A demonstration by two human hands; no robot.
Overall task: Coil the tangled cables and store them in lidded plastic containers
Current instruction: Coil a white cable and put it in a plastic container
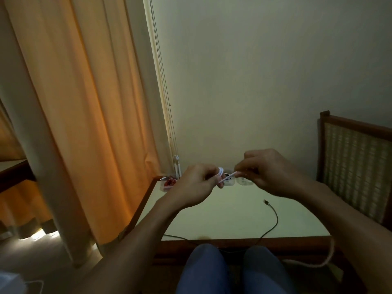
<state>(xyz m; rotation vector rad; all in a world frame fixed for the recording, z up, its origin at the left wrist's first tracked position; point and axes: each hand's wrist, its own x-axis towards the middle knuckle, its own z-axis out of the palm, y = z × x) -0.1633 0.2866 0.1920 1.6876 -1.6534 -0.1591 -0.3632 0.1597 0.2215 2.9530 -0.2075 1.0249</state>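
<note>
Above the far part of a pale table, my left hand grips a small coil of white cable, with the loops showing over its fingers. My right hand pinches the free end of that white cable, which stretches taut between the two hands. A black cable lies loose on the table and trails off its near edge. At the table's back stand clear plastic containers: one with a red cable in it at the left, two more partly hidden behind my hands.
Orange curtains hang at the left, close to the table's left edge. A wooden chair back with woven cane stands at the right. The wall rises right behind the table. My knees are under its near edge.
</note>
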